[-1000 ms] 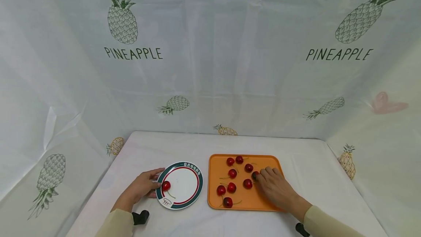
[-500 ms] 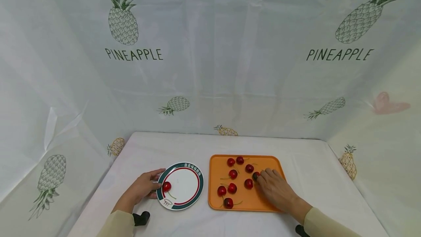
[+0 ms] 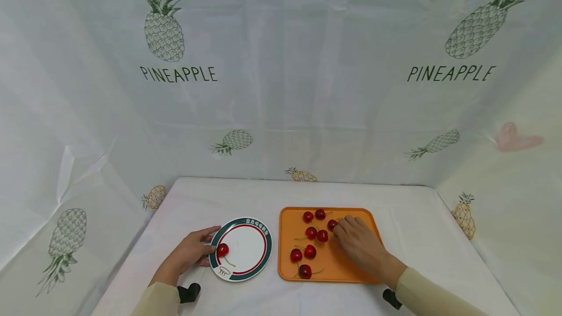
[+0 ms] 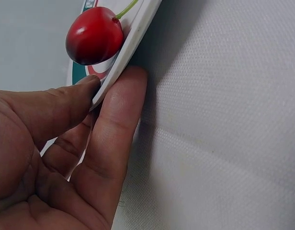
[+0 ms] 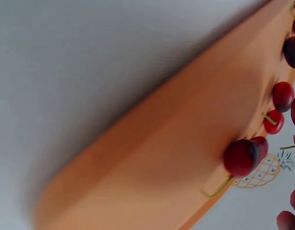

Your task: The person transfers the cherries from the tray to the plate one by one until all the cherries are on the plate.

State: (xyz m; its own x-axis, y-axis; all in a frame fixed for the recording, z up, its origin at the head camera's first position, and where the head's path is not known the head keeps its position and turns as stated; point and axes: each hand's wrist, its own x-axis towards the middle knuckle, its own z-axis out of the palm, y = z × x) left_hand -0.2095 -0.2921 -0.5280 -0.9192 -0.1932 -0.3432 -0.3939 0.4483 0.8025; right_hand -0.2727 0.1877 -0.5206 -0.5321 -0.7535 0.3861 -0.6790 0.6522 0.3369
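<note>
My left hand (image 3: pixel 189 251) pinches the left rim of a white plate (image 3: pixel 246 247) banded in dark green and red. Close up in the left wrist view, the thumb lies on top of the rim and fingers (image 4: pixel 114 139) are beneath it. One red cherry (image 3: pixel 223 250) with a green stem lies on the plate near the thumb. Over the orange tray (image 3: pixel 285 228), my right hand (image 3: pixel 360 247) has curled fingers beside a red cherry (image 3: pixel 322 235); it appears to hold this cherry by its stem. The fingertips are mostly out of frame in the right wrist view.
Several cherries (image 3: pixel 310 251) with stems lie on the tray's left and back parts. Tray and plate stand side by side on a white-covered table (image 3: pixel 246 194). A pineapple-printed sheet (image 3: pixel 285 87) hangs behind and at both sides.
My right hand has moved left and away from me, and the cherry by its fingers has shifted with it. A darker cherry seen earlier at the fingertips is now out of sight. The left hand stays put.
</note>
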